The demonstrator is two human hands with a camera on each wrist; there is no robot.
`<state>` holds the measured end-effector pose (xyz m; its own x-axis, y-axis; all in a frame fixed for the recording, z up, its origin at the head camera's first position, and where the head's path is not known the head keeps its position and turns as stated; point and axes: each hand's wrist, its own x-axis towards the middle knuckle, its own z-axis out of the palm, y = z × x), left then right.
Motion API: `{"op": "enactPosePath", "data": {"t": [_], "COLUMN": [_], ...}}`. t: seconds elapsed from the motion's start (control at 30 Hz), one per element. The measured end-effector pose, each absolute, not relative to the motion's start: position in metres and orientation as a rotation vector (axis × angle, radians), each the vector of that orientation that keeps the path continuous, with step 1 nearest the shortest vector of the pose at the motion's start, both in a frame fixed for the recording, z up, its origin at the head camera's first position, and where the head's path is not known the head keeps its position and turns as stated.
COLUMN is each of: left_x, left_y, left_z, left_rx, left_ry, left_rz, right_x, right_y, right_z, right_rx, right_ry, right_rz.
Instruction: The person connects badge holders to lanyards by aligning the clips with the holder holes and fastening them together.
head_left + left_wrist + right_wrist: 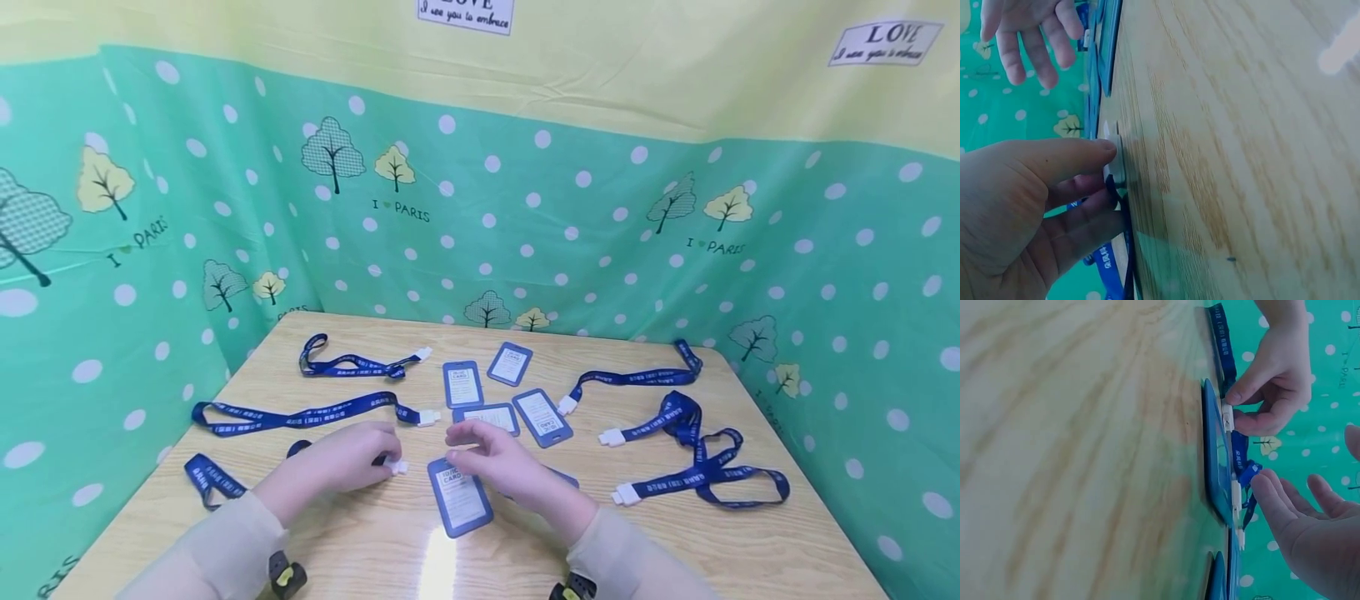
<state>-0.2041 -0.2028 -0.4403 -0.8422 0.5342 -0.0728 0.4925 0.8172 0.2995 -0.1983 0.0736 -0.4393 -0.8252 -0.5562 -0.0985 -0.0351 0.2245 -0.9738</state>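
Observation:
In the head view my left hand [341,462] pinches the white plastic clip [398,467] of a blue lanyard [212,478] between thumb and fingers. The left wrist view has that clip just at the table surface, with the blue strap trailing from it. My right hand [510,468] hovers with loosely spread fingers, holding nothing. Beneath and beside its fingertips lies a blue-framed card holder [462,507] with a white card inside, flat on the table. Another card holder [564,477] is mostly hidden under the right hand.
Several card holders [462,385] lie mid-table. Two lanyards [300,419] stretch at the left, one behind the other, and more lanyards [720,473] lie at the right, some overlapping. A green patterned curtain [480,208] encloses the wooden table [637,550] at the back and sides.

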Motion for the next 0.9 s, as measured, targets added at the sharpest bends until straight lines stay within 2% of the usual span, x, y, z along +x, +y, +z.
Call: {"op": "enactPosePath", "data": {"t": [0.9], "left_x": [-0.199], "left_y": [-0.202], "left_z": [-0.437], "left_rx": [0.687], "left_ry": [2.846], "left_rz": [0.436], "right_x": [-0.203], "right_y": [0.086], "right_z": [-0.423], "right_rx": [-0.617], "right_ry": [2.297], "right_rz": [-1.568]}}
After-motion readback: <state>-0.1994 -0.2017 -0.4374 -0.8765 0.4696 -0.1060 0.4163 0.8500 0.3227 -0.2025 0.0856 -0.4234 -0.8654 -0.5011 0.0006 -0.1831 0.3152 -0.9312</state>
